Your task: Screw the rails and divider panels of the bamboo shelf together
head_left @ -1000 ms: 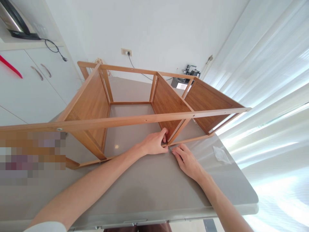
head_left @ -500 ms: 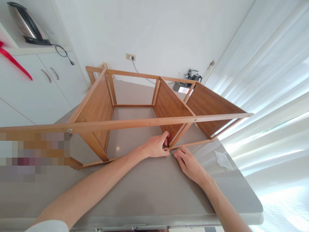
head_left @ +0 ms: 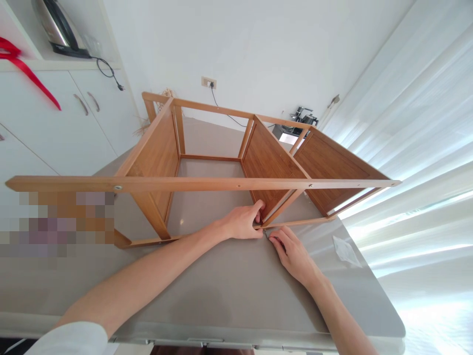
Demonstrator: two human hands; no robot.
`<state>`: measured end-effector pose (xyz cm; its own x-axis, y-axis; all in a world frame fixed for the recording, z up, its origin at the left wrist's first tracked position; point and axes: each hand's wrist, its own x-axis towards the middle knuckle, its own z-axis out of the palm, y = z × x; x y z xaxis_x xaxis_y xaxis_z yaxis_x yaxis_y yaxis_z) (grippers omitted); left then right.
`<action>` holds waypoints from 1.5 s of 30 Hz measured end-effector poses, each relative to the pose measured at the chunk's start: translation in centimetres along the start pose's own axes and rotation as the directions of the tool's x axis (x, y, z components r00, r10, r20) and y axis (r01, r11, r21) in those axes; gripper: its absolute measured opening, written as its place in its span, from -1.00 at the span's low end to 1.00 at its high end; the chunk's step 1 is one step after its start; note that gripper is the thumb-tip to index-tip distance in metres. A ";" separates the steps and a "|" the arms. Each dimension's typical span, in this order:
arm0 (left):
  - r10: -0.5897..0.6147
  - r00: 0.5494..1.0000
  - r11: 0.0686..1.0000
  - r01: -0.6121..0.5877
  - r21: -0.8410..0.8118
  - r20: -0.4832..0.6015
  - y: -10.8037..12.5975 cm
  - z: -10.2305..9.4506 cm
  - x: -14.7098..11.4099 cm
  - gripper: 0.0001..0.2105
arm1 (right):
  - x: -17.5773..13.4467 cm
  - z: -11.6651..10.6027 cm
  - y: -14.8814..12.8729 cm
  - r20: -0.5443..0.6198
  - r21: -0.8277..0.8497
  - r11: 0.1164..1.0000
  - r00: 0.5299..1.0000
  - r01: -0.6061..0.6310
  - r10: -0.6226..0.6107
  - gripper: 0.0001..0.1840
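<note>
A home, apparently a kitchen or dining corner, is indicated by the electric kettle (head_left: 62, 30) kept on a shelf (head_left: 88, 65) above white cupboards (head_left: 40, 113), by the sheer white curtains (head_left: 417, 128) and by the socket (head_left: 209, 82) set in a plain wall (head_left: 258, 44).

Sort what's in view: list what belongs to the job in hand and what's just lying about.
Belongs to the job:
wooden rack, gripped low down by the left hand
small metal piece in the right hand, too small to identify
table, under the rack

Apparently just lying about:
translucent packet
kettle
red ribbon
</note>
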<state>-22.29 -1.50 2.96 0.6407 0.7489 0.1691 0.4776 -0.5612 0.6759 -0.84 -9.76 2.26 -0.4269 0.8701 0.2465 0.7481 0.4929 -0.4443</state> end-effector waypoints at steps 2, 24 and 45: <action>0.008 1.000 1.000 -0.008 -0.005 -0.001 0.0 0.0 0.0 -0.56 | 0.0 0.0 -0.1 -0.002 0.000 1.000 1.000 0.006 -0.006 -0.80; 0.005 1.000 1.000 -0.005 0.001 -0.005 -0.2 0.2 0.1 -0.57 | 0.2 0.5 -0.6 -0.022 -0.115 0.992 0.998 0.060 -0.063 -0.81; 0.002 1.000 1.000 -0.002 0.026 -0.007 -0.2 0.3 0.1 -0.54 | -0.3 -0.2 0.4 -0.088 -0.407 0.894 0.967 0.185 -0.240 -0.86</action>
<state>-22.17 -1.38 2.65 0.6373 0.7504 0.1755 0.4922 -0.5716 0.6565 -0.25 -9.81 2.20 -0.5477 0.7231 0.4209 0.7969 0.6042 -0.0009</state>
